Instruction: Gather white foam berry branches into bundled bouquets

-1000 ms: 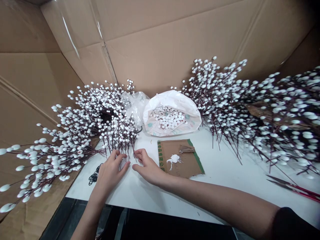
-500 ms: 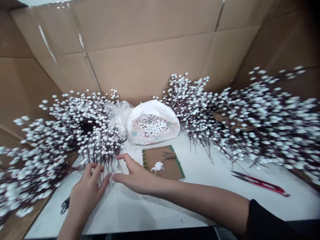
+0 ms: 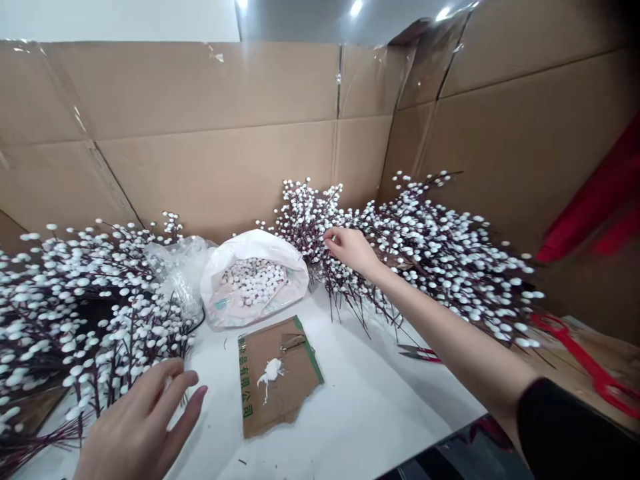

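A person's right hand (image 3: 350, 250) is raised at the front of the right-hand bunch of white-berried stems (image 3: 465, 273), thumb and forefinger drawn close together; whether a stem lies between them cannot be told. The left hand (image 3: 145, 423) hovers low in the foreground, fingers loosely curled and thumb apart, just beside the left-hand bunch of white-berried stems (image 3: 130, 320); contact with the stems is hard to make out. A black sleeve (image 3: 575, 427) covers the right arm near the elbow.

Between the two bunches, a white plastic bag (image 3: 253, 243) gapes toward the person, a heap of white berries (image 3: 255, 280) inside, with crumpled clear plastic (image 3: 180, 273) at its left side. In front of the bag, a torn cardboard piece (image 3: 290, 400), printed with green characters, bears a white blob (image 3: 273, 370) and a small item too unclear to name.

Red-handled snips (image 3: 420, 353) lie on the white tabletop (image 3: 360, 393), partly hidden by the right forearm. Farther right sits a red object with looped ends (image 3: 585, 367), below red cloth (image 3: 595, 193). Tall cardboard panels (image 3: 225, 160) wall in the workspace under bright ceiling lights (image 3: 356, 8).
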`<state>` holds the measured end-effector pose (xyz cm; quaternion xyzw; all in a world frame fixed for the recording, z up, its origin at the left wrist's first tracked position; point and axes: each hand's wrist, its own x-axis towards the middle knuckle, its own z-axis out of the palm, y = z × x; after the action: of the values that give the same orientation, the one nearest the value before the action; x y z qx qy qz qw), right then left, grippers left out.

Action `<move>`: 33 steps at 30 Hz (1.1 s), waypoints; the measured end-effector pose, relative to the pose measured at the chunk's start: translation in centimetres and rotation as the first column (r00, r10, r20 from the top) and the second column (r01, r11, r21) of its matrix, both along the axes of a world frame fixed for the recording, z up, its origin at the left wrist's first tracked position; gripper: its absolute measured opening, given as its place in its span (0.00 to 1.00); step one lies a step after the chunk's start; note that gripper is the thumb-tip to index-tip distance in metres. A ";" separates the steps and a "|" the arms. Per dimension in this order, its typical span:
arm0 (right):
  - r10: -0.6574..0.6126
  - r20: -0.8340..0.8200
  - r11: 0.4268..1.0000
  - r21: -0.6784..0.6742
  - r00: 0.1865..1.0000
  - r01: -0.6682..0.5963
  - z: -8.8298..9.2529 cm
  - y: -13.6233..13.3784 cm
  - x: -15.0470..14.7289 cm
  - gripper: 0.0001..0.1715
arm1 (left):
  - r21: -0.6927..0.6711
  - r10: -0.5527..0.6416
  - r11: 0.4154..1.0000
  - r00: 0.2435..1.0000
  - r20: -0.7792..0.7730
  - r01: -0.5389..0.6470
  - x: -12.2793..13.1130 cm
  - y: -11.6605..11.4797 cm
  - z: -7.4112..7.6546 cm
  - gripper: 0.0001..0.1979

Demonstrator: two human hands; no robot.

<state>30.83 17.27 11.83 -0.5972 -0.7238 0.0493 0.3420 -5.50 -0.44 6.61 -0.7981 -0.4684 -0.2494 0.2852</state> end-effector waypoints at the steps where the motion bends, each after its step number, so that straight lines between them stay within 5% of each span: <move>1: -0.014 0.036 1.000 -0.025 0.999 0.015 -0.3 1.0 0.2 0.13 | 0.036 -0.057 0.998 0.996 -0.075 0.060 1.1 0.2 0.6 0.05; 5: -0.017 0.166 0.994 -0.107 0.986 0.035 -1.6 3.9 -0.8 0.16 | 0.066 -0.215 0.970 0.951 -0.222 0.234 4.4 0.7 1.7 0.03; 10: -0.019 0.257 0.994 -0.102 0.966 0.047 -1.9 4.9 -1.7 0.15 | 0.011 -0.272 0.959 0.933 -0.236 0.283 5.3 1.5 0.3 0.03; 15: -0.021 0.245 1.000 -0.011 0.969 0.025 -0.4 3.3 -1.0 0.07 | 0.045 -0.331 0.938 0.925 -0.184 0.345 4.7 1.8 -0.9 0.04; 22: -0.045 0.040 0.972 0.234 0.998 0.034 1.1 -2.7 -1.0 0.08 | -0.006 -0.359 0.933 0.928 -0.095 0.360 3.9 2.0 -2.2 0.05; 26: 0.028 -0.265 0.922 0.380 0.964 0.078 0.3 -5.0 -1.2 0.12 | -0.038 -0.353 0.936 0.933 -0.070 0.351 3.6 2.0 -2.4 0.04; 33: 0.025 -0.483 0.947 0.292 0.875 0.134 -1.9 -7.6 -0.6 0.10 | -0.101 -0.335 0.939 0.939 -0.074 0.328 3.7 2.0 -2.6 0.05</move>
<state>30.22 9.65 9.93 -0.5238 -0.5972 0.0695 0.6035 -1.79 1.59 4.03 -0.8877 -0.3243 -0.2370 0.2249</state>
